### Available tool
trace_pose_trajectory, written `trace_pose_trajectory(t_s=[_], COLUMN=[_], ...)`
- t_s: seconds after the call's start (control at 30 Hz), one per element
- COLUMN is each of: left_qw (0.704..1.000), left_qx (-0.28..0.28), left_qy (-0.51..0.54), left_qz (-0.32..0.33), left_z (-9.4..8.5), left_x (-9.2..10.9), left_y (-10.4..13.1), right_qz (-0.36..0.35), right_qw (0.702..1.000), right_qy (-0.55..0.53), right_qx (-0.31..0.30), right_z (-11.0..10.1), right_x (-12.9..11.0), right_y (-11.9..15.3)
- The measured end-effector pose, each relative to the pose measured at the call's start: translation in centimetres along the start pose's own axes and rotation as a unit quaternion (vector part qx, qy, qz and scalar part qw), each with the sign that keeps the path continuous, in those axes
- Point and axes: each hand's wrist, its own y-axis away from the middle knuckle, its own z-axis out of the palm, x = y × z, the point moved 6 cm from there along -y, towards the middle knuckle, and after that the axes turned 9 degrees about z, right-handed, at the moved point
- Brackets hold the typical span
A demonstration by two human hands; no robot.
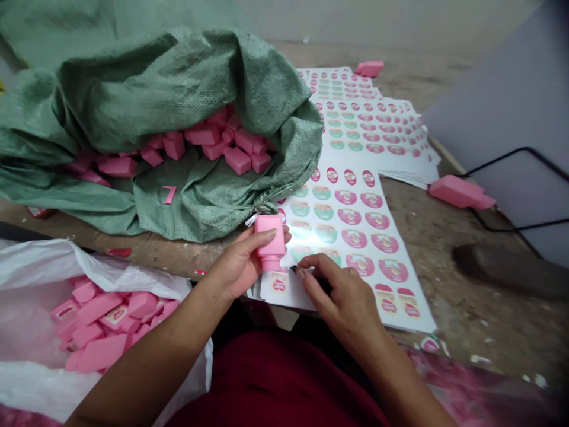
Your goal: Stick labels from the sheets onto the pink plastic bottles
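Observation:
My left hand (240, 264) is closed round a small pink plastic bottle (271, 234), with the thumb across its side. The bottle's neck points down toward me, over the near left corner of a sticker sheet (351, 160). My right hand (340, 290) rests low over this sheet, just right of the bottle, with thumb and forefinger pinched together. A small dark tip shows at those fingers; what it belongs to is hidden. Rows of pink and green oval labels cover the sheet, with rectangular ones along its near edge.
A green woven sack (169, 101) full of pink bottles lies open at the back left. At lower left, a white bag (146, 276) holds more bottles, some labelled. Further sheets (400, 169) are stacked behind. Loose bottles (460, 191) lie on the right by a black metal frame (493, 157).

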Motion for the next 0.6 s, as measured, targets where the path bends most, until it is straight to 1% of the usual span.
trace_pose_trajectory(t_s=[0.07, 0.13, 0.2, 0.23, 0.27, 0.3, 0.33, 0.37, 0.4, 0.43, 0.47, 0.53, 0.6], left_qw=[1.0, 1.0, 1.0, 1.0, 1.0, 1.0, 1.0, 1.0, 1.0, 1.0, 1.0, 0.997, 0.994], left_qx=[0.005, 0.011, 0.013, 0.014, 0.014, 0.014, 0.012, 0.01, 0.005, 0.001, -0.001, 0.001, 0.002], left_qy=[0.004, 0.006, 0.007, 0.008, 0.008, 0.007, 0.005, 0.001, -0.004, -0.012, -0.023, -0.053, -0.087], left_qz=[-0.007, -0.013, -0.016, -0.017, -0.018, -0.016, -0.014, -0.009, -0.004, 0.005, 0.018, 0.049, 0.071], left_z=[0.0, 0.0, 0.1, 0.1, 0.1, 0.0, 0.0, 0.0, 0.0, 0.1, 0.1, 0.3, 0.7], left_x=[0.0, 0.0, 0.1, 0.1, 0.1, 0.1, 0.1, 0.1, 0.1, 0.1, 0.1, 0.3, 0.3], left_y=[0.0, 0.0, 0.0, -0.1, -0.1, -0.2, -0.2, -0.3, -0.3, -0.3, -0.2, 0.3, 1.1], right_qz=[0.0, -0.014, -0.013, -0.003, 0.011, 0.028, 0.046, 0.064, 0.084, 0.104, 0.125, 0.159, 0.17], right_qw=[1.0, 0.999, 0.997, 0.993, 0.982, 0.964, 0.94, 0.915, 0.896, 0.883, 0.875, 0.866, 0.863], right_qy=[0.025, 0.033, -0.005, -0.048, -0.108, -0.178, -0.249, -0.312, -0.363, -0.402, -0.43, -0.463, -0.473], right_qx=[-0.01, -0.032, -0.076, -0.112, -0.154, -0.195, -0.229, -0.247, -0.241, -0.218, -0.183, -0.105, -0.044], right_z=[0.1, 0.1, 0.1, 0.0, -0.1, -0.3, -0.5, -0.9, -1.4, -1.9, -2.3, -2.9, -3.3], right_x=[-0.3, -1.1, -1.7, -1.8, -1.9, -1.9, -1.8, -1.6, -1.2, -0.6, 0.0, 1.0, 1.3], right_y=[0.5, 1.1, 1.9, 2.2, 2.5, 2.8, 3.0, 3.0, 2.9, 2.6, 2.2, 1.4, 0.8])
